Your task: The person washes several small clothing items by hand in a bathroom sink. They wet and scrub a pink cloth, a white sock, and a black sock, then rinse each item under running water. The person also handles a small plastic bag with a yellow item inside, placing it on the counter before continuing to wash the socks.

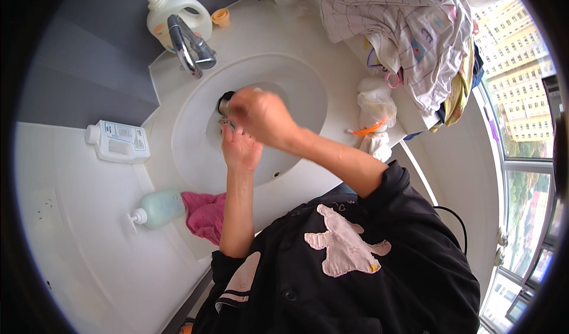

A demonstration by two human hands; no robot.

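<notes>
Both of my hands are over a white oval washbasin [195,98]. My left hand [242,149] has its palm turned up, with the fingertips at a small light patterned cloth [224,124]; whether it grips the cloth is hidden. My right hand [260,112] is blurred and curled above it, beside a dark and light item [225,102], perhaps cloth. I cannot tell what the right fingers hold. A chrome faucet [189,49] stands at the basin's back left, its spout over the rim.
A detergent jug [195,18] and an orange cup [221,17] stand behind. At left are a white bottle [122,141], a green pump bottle [160,208] and a pink towel [204,214]. Piled clothes [400,36], a plastic bag [377,103] and an orange-handled brush [369,129] lie at right.
</notes>
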